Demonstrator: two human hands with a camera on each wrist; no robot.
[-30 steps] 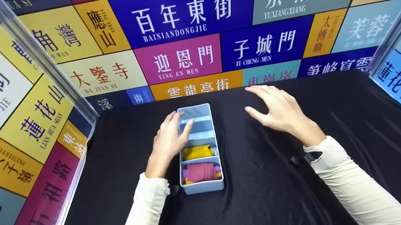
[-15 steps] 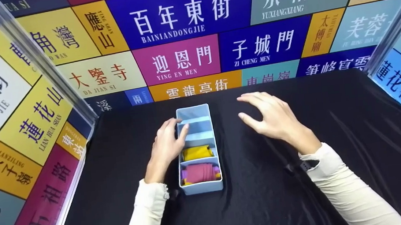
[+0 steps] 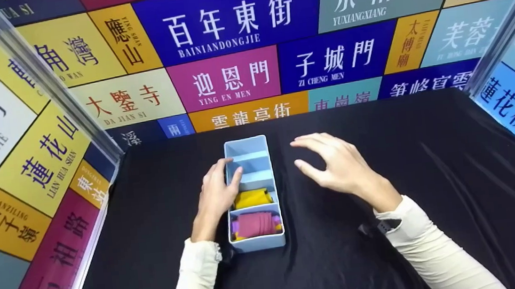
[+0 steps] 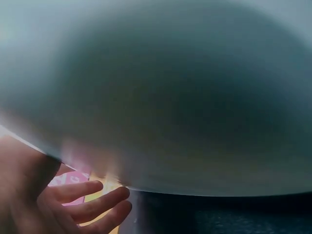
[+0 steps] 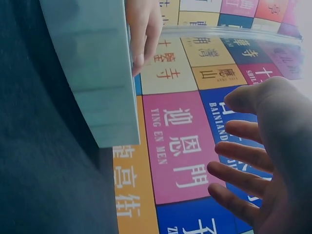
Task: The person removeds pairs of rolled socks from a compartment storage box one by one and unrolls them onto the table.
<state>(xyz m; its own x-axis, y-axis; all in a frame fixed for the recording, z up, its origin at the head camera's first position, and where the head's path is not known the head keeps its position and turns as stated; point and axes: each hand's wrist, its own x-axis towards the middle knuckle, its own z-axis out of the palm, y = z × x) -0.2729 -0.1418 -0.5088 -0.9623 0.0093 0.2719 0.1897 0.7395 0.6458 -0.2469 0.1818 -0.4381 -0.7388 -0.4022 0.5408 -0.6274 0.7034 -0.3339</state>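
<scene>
A long light-blue organiser box (image 3: 257,243) with several compartments stands on the black cloth. Its two far compartments hold nothing. A folded yellow cloth item (image 3: 252,198) lies in the third, and a folded pink one (image 3: 255,224), with purple and yellow showing at its sides, fills the nearest. My left hand (image 3: 216,191) is at the box's left side, thumb and index finger overlapping the rim in the head view. Its other fingers (image 4: 100,207) extend loosely beside the wall in the left wrist view. My right hand (image 3: 335,163) hovers right of the box, holding nothing, fingers spread and slightly bent.
A black cloth (image 3: 344,259) covers the table. Panels with colourful street-name signs (image 3: 231,19) rise behind and at both sides. Clear corner posts (image 3: 506,31) stand at the back. A dark wrist strap (image 3: 386,225) shows at the right sleeve.
My right hand has moved left and nearer to me, toward the box. My left hand has slid a little back along the box's left side. The box contents look the same.
</scene>
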